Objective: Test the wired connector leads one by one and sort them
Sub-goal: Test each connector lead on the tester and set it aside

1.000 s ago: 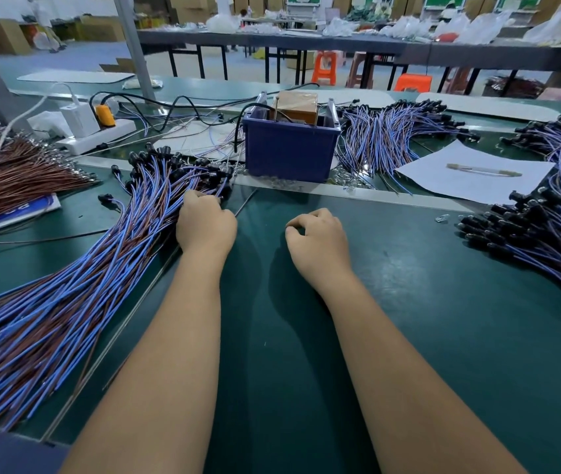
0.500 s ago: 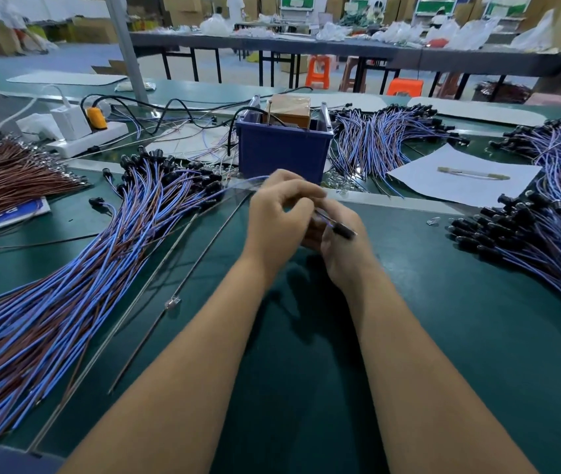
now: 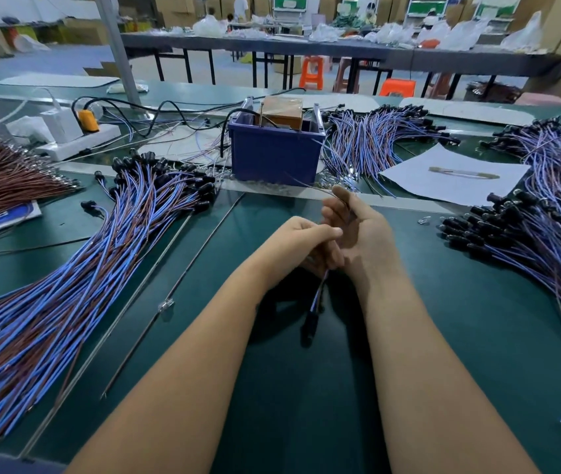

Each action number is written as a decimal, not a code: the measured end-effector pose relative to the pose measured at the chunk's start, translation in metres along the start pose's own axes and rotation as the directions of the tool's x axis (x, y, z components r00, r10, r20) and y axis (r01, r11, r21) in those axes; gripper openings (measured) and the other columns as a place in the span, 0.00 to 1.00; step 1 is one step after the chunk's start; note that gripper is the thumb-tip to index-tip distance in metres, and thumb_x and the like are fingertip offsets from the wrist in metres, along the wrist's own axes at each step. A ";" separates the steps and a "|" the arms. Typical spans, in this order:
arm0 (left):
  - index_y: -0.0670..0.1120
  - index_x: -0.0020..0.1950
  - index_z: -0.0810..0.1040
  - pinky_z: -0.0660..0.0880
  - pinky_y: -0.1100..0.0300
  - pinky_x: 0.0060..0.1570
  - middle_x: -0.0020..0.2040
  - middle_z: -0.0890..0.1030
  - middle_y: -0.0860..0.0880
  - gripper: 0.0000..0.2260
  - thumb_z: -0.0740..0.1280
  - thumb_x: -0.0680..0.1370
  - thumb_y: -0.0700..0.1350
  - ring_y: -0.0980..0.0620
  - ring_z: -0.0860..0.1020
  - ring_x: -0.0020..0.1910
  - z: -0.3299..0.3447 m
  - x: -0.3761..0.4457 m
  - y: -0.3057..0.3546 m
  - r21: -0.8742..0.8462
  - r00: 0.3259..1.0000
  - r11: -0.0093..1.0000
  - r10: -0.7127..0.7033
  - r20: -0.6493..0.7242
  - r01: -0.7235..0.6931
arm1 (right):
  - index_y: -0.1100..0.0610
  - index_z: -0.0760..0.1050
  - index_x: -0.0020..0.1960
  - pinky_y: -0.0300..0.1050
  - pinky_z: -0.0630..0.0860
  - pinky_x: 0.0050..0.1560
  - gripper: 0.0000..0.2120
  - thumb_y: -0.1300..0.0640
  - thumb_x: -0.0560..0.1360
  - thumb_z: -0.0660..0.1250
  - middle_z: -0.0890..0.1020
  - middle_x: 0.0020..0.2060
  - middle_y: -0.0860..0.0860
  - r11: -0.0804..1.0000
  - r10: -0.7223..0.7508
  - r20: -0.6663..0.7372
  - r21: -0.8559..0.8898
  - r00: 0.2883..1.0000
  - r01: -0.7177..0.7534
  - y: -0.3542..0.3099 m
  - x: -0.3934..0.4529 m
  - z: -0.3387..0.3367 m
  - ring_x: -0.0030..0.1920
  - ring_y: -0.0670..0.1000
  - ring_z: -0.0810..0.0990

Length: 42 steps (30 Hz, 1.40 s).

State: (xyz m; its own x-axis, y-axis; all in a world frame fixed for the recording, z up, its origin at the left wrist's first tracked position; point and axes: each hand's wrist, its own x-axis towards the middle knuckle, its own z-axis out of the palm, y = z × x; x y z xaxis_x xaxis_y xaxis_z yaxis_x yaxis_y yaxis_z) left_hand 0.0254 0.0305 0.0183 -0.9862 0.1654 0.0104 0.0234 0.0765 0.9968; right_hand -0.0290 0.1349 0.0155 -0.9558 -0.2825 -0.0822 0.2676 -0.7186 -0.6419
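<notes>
I have one lead [image 3: 316, 295] in hand: my left hand [image 3: 301, 239] is curled round its wires, the black connector dangling below my fingers, while my right hand [image 3: 357, 230] pinches the bare ends just above. I judge this the testing step; next those ends must reach the blue box [image 3: 272, 155] beyond my fingertips.

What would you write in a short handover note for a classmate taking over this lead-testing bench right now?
Left hand: grips one wired lead; its black connector hangs below.
Right hand: fingers loosely curled beside it, thin wire ends at the fingertips.
Big pile of leads lies left, another pile right, more behind the blue bin.
Done: one lead picked up.
Left: test it, sort it, carry on. Which pile is tested, I cannot tell.
</notes>
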 end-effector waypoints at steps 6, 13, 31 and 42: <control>0.44 0.28 0.78 0.78 0.54 0.37 0.28 0.77 0.44 0.21 0.62 0.81 0.47 0.49 0.78 0.29 -0.018 0.010 -0.010 0.027 0.948 0.999 0.027 -0.316 -0.020 | 0.59 0.72 0.45 0.34 0.57 0.23 0.08 0.59 0.79 0.56 0.65 0.21 0.47 0.993 0.079 0.173 0.071 0.982 -0.093 -0.002 -0.004 -0.002 0.19 0.43 0.58; 0.47 0.46 0.78 0.79 0.48 0.44 0.38 0.81 0.51 0.08 0.61 0.81 0.41 0.51 0.79 0.40 -0.012 0.015 -0.016 0.019 0.917 0.991 0.129 -0.377 -0.131 | 0.59 0.73 0.44 0.33 0.53 0.20 0.15 0.60 0.83 0.51 0.64 0.20 0.47 0.954 0.068 0.154 -0.301 0.986 -0.019 0.012 -0.002 0.005 0.18 0.43 0.56; 0.46 0.48 0.75 0.77 0.65 0.35 0.36 0.83 0.52 0.07 0.60 0.82 0.39 0.56 0.81 0.33 -0.028 0.019 -0.017 -0.079 0.753 0.975 0.108 -0.649 -0.208 | 0.59 0.79 0.48 0.37 0.66 0.35 0.12 0.57 0.82 0.58 0.72 0.30 0.44 0.395 -0.454 0.077 -0.876 0.888 0.278 0.033 0.003 0.003 0.32 0.43 0.69; 0.47 0.49 0.78 0.74 0.66 0.33 0.34 0.79 0.52 0.07 0.61 0.81 0.40 0.59 0.75 0.27 -0.041 0.020 -0.023 0.048 0.688 0.998 0.070 -0.722 -0.051 | 0.49 0.74 0.56 0.32 0.66 0.31 0.09 0.57 0.82 0.57 0.76 0.30 0.46 0.385 -0.523 0.013 -0.889 0.852 0.250 0.028 0.005 -0.003 0.30 0.42 0.73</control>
State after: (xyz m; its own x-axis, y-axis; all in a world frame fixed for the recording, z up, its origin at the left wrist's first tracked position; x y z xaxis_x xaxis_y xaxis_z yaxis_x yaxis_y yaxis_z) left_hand -0.0013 -0.0078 -0.0011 -0.7953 -0.5912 0.1343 0.0814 0.1153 0.9900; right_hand -0.0265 0.1153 -0.0049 -0.9529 0.1264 0.2756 -0.2444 0.2175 -0.9450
